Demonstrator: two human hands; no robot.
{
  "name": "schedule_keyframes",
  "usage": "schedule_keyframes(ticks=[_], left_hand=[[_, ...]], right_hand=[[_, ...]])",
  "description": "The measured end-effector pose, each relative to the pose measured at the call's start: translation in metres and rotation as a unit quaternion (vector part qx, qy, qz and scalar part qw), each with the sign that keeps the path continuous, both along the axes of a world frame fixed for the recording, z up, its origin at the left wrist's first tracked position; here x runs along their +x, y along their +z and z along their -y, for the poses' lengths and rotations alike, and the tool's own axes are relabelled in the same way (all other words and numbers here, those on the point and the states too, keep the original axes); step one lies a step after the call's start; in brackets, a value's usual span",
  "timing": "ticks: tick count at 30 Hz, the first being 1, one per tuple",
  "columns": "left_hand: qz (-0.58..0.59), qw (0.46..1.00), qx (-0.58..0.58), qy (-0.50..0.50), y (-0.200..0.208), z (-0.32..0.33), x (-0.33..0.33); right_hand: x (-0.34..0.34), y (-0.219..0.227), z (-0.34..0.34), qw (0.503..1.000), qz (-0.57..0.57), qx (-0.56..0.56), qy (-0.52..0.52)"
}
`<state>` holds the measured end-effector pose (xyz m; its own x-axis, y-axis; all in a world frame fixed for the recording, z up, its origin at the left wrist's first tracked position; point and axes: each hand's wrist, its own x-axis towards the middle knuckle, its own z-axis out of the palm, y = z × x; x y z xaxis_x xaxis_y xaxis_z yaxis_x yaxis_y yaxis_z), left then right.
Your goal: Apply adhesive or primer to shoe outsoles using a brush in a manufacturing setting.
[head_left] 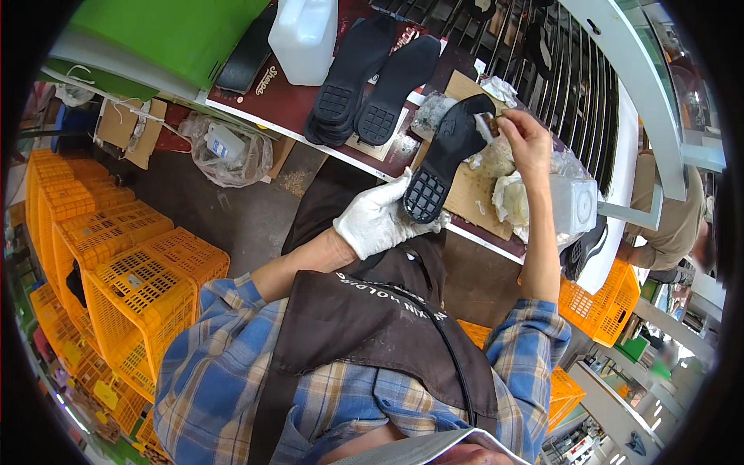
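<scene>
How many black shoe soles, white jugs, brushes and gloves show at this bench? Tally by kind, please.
Black shoe soles: 3, one held in the left hand, two lying on the bench
White plastic jug: 1
Brush, in the right hand: 1
White glove, on the left hand: 1
Total: 6

Sole over bench; two soles behind-left; jug further left; crates on floor, probably stacked.
</scene>
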<state>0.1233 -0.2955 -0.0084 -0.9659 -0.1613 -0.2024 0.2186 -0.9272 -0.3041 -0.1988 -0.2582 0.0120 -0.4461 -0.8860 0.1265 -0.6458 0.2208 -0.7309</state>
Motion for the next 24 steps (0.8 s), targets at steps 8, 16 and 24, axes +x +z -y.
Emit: schedule_keyframes(ticks=[8,16,24], left_hand=[[0.006,0.991,-0.126,0.043,0.01,0.006,0.016],[0.041,0.992,-0.1,0.067,0.02,0.009,0.027],[0.013,0.99,-0.1,0.093,0.017,0.011,0.029]], right_hand=[[-0.013,0.014,0.022,0.999,-0.021,0.033,0.03],[0.0,0.025,0.041,0.989,0.087,0.048,0.111],[0.011,0.038,0.055,0.976,0.136,0.055,0.164]])
